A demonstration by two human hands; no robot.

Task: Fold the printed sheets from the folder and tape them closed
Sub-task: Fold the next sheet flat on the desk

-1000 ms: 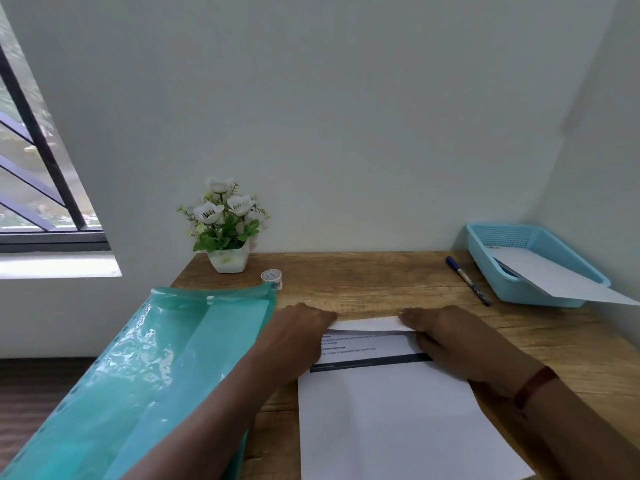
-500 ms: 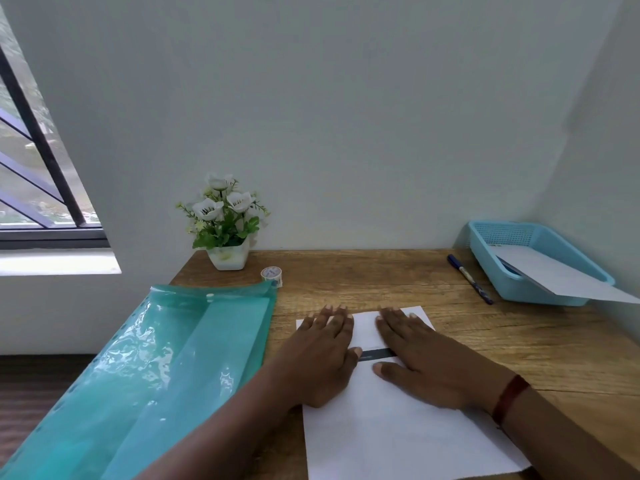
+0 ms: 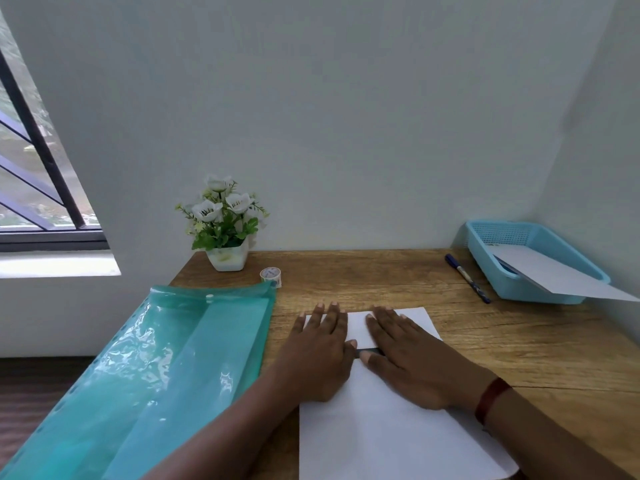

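Pressing down the folded far flap of the white printed paper sheet (image 3: pixel 381 427), lying near-centre on the brown wooden desk (image 3: pixel 519 348). Flattening with left hand (image 3: pixel 318 344) and right hand (image 3: pixel 412 355) side by side, palms down, fingers straight, both released and grasping nothing. Leaving the small pale roll of tape (image 3: pixel 270 274) untouched at the far left, just beyond the translucent teal plastic folder (image 3: pixel 173 358), well apart from either hand. Risking a skewed crease through uneven pressing. Risking the flap springing open on lifting both hands to reach for tape.
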